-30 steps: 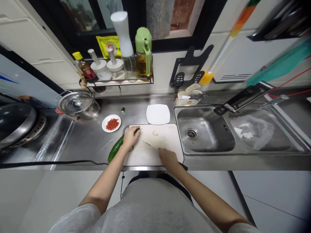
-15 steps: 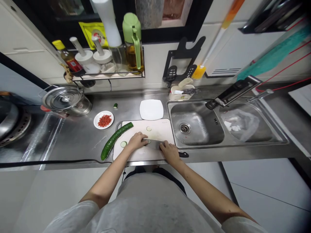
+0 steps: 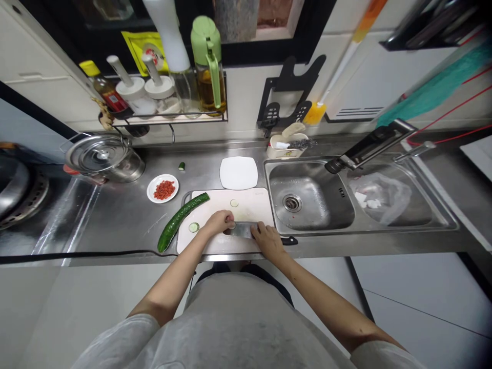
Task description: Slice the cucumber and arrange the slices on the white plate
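Observation:
A knife lies low over the white cutting board, its black handle past the board's right edge. My right hand is closed on the knife's blade near the handle. At the blade's left end my left hand pinches a small cucumber slice. Two more slices rest on the board, one at the upper middle and one left of my left hand. A long cucumber lies across the board's left edge.
Behind the board sits a white square plate. A round plate of red bits, a cucumber end and a steel pot stand to the left. The sink is at the right, below a faucet.
The blade has tilted, showing more of its shiny face. My left hand has shifted very slightly, still at the slice. The whole view has drifted a little.

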Demonstrator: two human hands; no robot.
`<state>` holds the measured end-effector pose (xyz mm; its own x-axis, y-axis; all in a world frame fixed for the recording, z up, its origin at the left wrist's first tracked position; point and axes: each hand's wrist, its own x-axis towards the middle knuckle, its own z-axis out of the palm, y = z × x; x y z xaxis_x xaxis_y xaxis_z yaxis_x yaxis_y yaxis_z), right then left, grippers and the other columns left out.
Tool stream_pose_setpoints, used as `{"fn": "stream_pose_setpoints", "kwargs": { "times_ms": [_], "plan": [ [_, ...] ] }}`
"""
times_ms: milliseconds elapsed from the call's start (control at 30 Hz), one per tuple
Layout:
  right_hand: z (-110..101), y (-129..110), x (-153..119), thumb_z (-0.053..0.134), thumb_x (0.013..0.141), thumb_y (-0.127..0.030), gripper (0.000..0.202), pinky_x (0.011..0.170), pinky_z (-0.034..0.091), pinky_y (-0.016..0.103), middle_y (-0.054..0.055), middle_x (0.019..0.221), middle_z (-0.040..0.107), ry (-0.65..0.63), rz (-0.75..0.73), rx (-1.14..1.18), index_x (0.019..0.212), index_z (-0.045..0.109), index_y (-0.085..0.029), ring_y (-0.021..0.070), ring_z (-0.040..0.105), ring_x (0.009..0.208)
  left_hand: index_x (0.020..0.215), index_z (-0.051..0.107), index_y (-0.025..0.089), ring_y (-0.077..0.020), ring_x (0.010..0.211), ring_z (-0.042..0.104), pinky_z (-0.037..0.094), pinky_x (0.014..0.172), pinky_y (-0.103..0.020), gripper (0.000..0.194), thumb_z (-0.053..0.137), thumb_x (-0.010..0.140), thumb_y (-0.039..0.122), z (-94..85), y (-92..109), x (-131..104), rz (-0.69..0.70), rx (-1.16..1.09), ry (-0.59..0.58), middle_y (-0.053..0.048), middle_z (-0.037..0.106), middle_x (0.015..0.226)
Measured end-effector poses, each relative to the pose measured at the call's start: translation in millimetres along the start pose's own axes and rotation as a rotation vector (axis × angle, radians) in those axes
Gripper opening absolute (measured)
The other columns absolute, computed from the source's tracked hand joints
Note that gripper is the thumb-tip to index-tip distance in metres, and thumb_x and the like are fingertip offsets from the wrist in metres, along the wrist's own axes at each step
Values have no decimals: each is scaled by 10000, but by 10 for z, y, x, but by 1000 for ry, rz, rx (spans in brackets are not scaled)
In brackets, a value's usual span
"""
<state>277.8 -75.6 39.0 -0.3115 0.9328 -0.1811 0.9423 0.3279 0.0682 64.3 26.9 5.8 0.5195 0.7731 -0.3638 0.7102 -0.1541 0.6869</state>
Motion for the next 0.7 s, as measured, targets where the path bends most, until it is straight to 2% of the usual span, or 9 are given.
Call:
{"fn": "stream_pose_setpoints", "kwargs": {
  "times_ms": [67,133,267,333,467,600,700],
  "plan": [
    [24,10,2,385,959,-195,301,713,320,313,117,1060,576,17,-14,4,1219,536,-211,185,526,815,846,633,196,-132,700,555,391,599,-226,175,678,704,289,-4,4,0,-8,-43,-21,16,613,798],
    [45,20,8,375,963,-191,302,716,319,312,115,1053,577,25,-27,5,1216,539,-210,183,522,812,894,628,206,-139,727,564,406,630,-233,204,678,715,290,-14,27,38,-39,-30,26,13,613,817],
    [75,29,16,364,968,-185,299,710,314,313,109,1045,580,6,-36,4,1201,550,-208,185,522,814,1092,583,224,-183,875,583,428,774,-284,272,588,828,293,-28,125,237,-181,109,294,-41,622,949],
    [86,27,14,367,969,-188,296,712,315,314,110,1045,580,-4,-28,11,1198,553,-210,186,525,818,1118,568,222,-202,942,581,427,819,-304,276,559,856,309,-22,179,354,-250,169,360,-70,606,1044],
    [113,19,1,371,968,-190,297,718,319,311,111,1050,580,-18,-13,32,1201,553,-217,181,528,815,1032,593,227,-208,973,580,426,821,-307,188,544,855,265,-3,245,495,-297,227,367,-72,585,1111],
    [153,24,-5,373,971,-205,299,721,324,309,118,1077,578,-25,-12,50,1213,548,-216,179,534,822,913,612,224,-191,939,585,423,793,-289,133,511,839,179,1,283,531,-312,203,349,-53,622,1019],
    [177,35,2,383,966,-193,292,722,327,307,121,1083,582,-28,-14,63,1205,549,-210,177,544,829,874,613,220,-178,862,585,422,762,-280,143,505,819,144,21,359,608,-219,133,321,-35,648,909]
  ]
}}
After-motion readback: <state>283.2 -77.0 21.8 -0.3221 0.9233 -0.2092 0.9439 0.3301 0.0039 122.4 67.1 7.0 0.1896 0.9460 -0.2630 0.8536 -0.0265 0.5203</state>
